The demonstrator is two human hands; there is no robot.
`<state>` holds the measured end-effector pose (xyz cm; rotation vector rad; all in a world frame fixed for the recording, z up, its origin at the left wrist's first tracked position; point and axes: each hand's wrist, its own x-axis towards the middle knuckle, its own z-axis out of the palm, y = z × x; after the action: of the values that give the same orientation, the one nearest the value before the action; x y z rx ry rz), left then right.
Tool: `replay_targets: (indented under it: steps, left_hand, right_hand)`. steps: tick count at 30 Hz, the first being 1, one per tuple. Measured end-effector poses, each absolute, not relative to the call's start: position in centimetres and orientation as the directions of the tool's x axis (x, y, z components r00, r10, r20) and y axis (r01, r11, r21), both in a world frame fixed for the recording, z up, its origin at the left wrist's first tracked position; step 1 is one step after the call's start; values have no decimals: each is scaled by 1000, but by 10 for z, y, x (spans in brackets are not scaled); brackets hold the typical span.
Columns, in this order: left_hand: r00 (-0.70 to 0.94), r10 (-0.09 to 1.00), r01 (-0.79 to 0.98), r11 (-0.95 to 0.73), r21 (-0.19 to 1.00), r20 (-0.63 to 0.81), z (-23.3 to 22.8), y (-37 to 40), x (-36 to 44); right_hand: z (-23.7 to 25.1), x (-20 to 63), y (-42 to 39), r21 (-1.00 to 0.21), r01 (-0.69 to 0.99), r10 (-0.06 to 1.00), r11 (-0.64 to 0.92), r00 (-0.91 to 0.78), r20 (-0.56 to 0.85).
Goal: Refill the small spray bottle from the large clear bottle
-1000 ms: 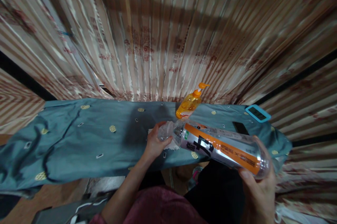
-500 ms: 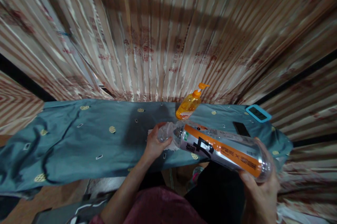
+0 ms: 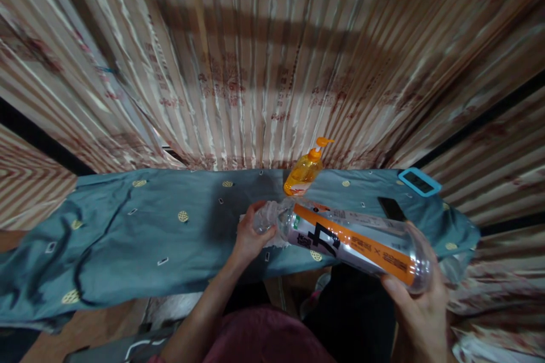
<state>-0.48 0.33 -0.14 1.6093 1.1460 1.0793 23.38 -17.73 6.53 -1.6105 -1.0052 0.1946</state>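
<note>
My right hand [image 3: 419, 306] is wrapped round the base end of a large clear plastic bottle [image 3: 353, 243] with an orange and silver label. The bottle is tilted, its neck end pointing left. At that end my left hand [image 3: 251, 232] is closed round a small clear plastic vessel [image 3: 264, 216]; its exact kind is hard to make out. The bottle's mouth is at this vessel, but whether it enters it or only touches it I cannot tell. Beneath them lies a crumpled white tissue or cloth [image 3: 279, 239] on the table. Just behind stands an orange pump bottle [image 3: 303, 172].
A teal patterned cloth [image 3: 140, 238] covers the narrow table. To the right lie a dark phone [image 3: 392, 209] and a blue-framed digital clock or timer [image 3: 419, 182]. A striped curtain [image 3: 255, 96] hangs close behind and at the sides. Clear plastic [image 3: 453, 266] shows at the right edge.
The large bottle and my right hand have shifted slightly left. Both hands keep their hold, and the whole view has moved a little.
</note>
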Motion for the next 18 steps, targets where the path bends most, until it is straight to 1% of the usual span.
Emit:
replay_targets:
  steps: [5, 12, 18]
  left_hand:
    - [193, 967, 219, -210, 953, 168, -1, 3, -4]
    - [187, 964, 208, -229, 951, 191, -6, 4, -3]
    - [182, 969, 217, -208, 954, 169, -5, 3, -3]
  right_hand:
    - [72, 233, -172, -863, 504, 670, 43, 626, 399]
    - [75, 233, -170, -879, 475, 675, 31, 639, 369]
    - [74, 232, -170, -851, 525, 679, 5, 623, 388]
